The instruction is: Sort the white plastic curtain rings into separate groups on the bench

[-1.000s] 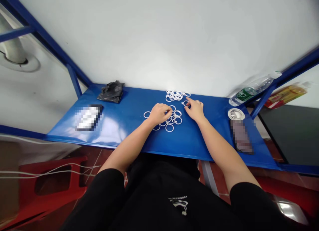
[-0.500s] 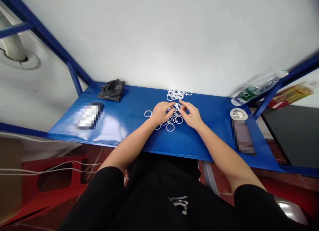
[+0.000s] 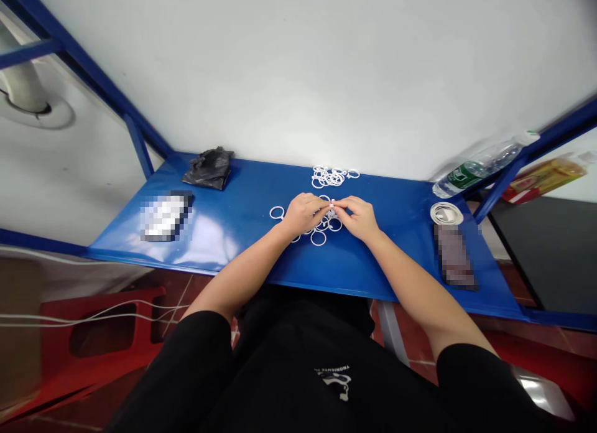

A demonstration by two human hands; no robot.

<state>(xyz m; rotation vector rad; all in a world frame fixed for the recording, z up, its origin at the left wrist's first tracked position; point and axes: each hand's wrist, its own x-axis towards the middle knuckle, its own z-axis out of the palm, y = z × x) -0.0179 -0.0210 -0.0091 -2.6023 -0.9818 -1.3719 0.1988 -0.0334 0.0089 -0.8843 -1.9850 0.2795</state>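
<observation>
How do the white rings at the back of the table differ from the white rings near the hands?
The back rings lie mostly bunched together; the front rings are spread more widely. The left hand partly hides the front rings, while no hand covers the back rings. Both groups are white, thin round loops over the blue table.

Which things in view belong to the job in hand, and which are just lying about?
Belonging:
small white piece, pinched by left hand and right hand
loose white rings near them
ring pile by the wall, probably

Apparently lying about:
black bag
green-labelled bottle
coiled white cable
blurred dark object beside it
</observation>
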